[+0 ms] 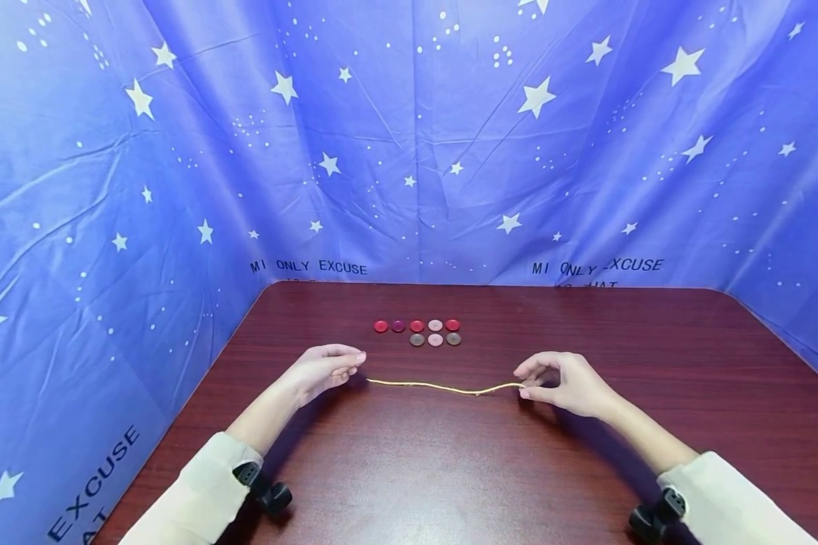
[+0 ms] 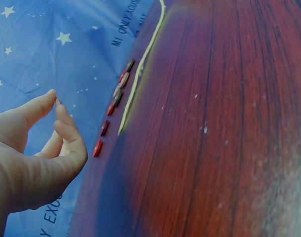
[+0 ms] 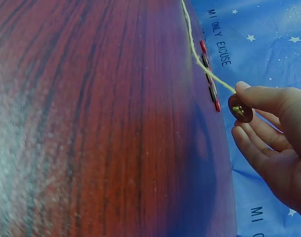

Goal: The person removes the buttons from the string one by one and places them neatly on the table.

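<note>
A thin yellow string point(image 1: 443, 387) stretches between the two hands. My right hand point(image 1: 566, 382) pinches a brown button point(image 3: 240, 109) between thumb and fingers, at the string's right end. Yellow string shows in the middle of that button's face in the right wrist view. My left hand point(image 1: 327, 371) is beside the string's left end, which lies apart from the fingers in the left wrist view. Its fingers are loosely bent, with thumb tip and a fingertip close together and nothing clearly held.
Several buttons lie in two rows beyond the string: red buttons point(image 1: 416, 326), a purple one point(image 1: 398, 326), pink ones point(image 1: 435, 341) and brown ones point(image 1: 454, 339). The dark red wooden table point(image 1: 409, 469) meets a blue star-patterned cloth point(image 1: 409, 151) behind and at the sides.
</note>
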The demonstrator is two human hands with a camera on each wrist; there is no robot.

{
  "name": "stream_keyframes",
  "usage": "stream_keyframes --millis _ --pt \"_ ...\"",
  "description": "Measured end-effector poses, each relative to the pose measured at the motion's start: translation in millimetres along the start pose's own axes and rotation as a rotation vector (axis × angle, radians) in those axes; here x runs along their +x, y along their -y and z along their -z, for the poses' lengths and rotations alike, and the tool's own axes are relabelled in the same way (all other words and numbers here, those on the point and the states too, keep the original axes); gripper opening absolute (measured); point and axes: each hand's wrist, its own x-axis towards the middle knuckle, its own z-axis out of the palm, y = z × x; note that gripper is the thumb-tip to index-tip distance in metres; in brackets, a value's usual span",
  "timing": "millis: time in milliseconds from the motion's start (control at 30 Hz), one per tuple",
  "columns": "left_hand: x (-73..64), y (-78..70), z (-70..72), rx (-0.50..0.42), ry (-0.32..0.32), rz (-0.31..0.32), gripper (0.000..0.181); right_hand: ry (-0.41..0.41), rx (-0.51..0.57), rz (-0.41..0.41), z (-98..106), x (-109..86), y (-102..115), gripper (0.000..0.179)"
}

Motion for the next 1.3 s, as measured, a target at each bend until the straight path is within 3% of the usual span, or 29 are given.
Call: stream_keyframes --millis 233,800,1300 --pt "6.2 -0.4 -7.3 -0.005 0.029 -0.011 0.019 -0.001 -0.002 -0.019 -1 -0.8 -4 0.023" --pt "41.6 -12.4 -18.7 0.016 -0.052 0.038 0.018 -0.008 -0.005 -0.029 -2 -0.5 -5 0.023" --pt "71.8 -16.1 -33.3 -0.050 -0.108 0.070 0.021 0.006 0.027 -0.002 -3 1.0 -3 0.023"
